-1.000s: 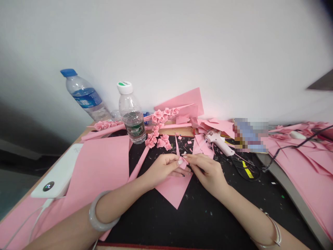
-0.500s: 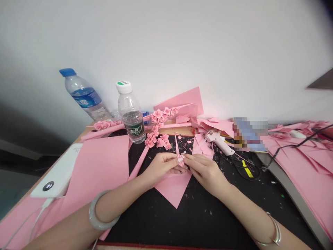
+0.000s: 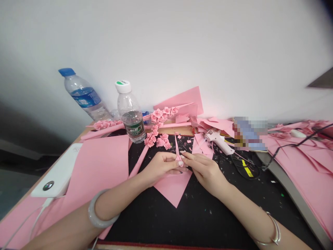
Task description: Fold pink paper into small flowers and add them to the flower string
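Note:
Between my two hands is a small folded piece of pink paper (image 3: 177, 147), its thin point sticking up and away from me. My left hand (image 3: 162, 167) pinches its lower end, thumb on top. From the other side the fingers of my right hand (image 3: 206, 169) are closed on the fold's right edge. Under both hands a flat pink sheet (image 3: 174, 192) lies on the black mat (image 3: 197, 222), one corner towards me. Paper flowers (image 3: 151, 139) on a rolled pink stem lie just beyond my left hand.
A glue gun (image 3: 220, 141) and cables lie beyond my right hand. A water bottle (image 3: 132, 118) stands behind the left one, another bottle (image 3: 84, 93) leaning farther back. A white power bank (image 3: 56, 173) and large pink sheets (image 3: 101, 163) are at left; stacked pink paper (image 3: 299, 173) is at right.
My right fingers have shifted slightly on the folded paper, the forefinger lifting a little, and more of the fold shows. My left hand stays about where it was.

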`<act>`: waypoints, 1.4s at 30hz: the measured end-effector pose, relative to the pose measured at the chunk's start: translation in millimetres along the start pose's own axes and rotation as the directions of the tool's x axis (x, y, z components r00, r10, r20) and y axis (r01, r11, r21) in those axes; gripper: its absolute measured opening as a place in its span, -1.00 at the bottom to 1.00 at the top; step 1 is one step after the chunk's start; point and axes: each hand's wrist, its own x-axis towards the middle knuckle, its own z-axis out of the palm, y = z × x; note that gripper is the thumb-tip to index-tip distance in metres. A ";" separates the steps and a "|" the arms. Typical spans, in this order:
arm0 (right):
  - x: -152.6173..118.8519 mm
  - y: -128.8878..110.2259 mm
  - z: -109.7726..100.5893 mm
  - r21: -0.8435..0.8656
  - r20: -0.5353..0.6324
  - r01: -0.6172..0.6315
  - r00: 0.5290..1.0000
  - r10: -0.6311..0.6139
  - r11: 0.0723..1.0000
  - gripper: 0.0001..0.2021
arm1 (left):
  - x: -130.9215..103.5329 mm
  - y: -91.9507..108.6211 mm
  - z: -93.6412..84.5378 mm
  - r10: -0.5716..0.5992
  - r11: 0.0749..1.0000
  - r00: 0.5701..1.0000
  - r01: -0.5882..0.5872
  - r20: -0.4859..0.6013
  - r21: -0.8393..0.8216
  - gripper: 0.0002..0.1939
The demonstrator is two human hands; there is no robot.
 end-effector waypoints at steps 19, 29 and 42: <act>7.1 -9.6 1.8 0.228 0.234 -0.307 0.938 0.254 0.924 -0.74 | -0.7 2.7 1.1 -0.003 0.967 0.980 -0.047 0.199 0.249 -0.77; 5.8 -9.5 5.1 0.196 0.223 -0.289 0.944 0.245 0.937 -0.72 | 0.2 -2.8 4.0 -0.078 0.972 0.976 0.029 0.201 0.235 -0.74; 6.0 -11.2 2.7 0.267 0.199 -0.307 0.945 0.259 0.914 -0.70 | -1.4 -0.8 6.4 -0.059 0.980 0.983 0.024 0.175 0.197 -0.72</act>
